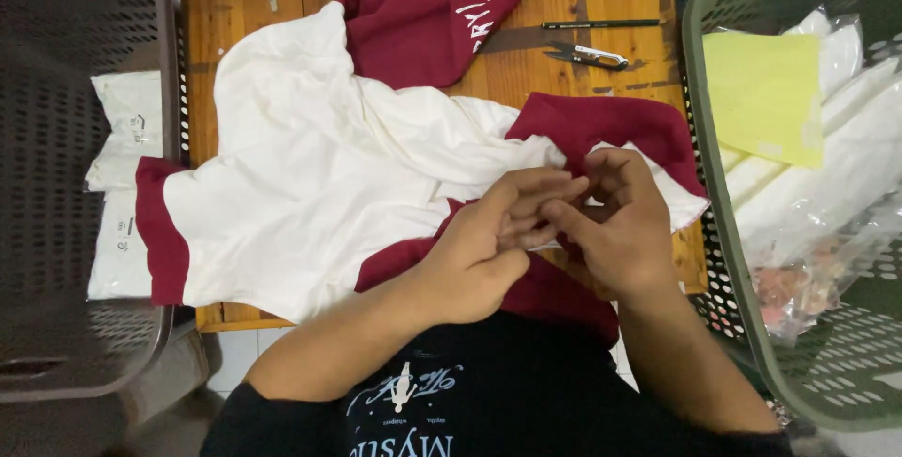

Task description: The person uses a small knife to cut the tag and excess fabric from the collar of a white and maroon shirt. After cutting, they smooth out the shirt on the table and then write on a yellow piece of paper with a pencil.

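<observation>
Beside garment point(319, 175): snips point(587, 55), pencil point(601, 24).

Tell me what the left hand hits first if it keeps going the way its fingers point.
The left hand points up and right, so it likely meets the right hand at once; their fingers already touch over the shirt.

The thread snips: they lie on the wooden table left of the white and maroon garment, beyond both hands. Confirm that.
Not left. The head view shows the thread snips on the wooden table at the upper right of the garment, beyond both hands.
</observation>
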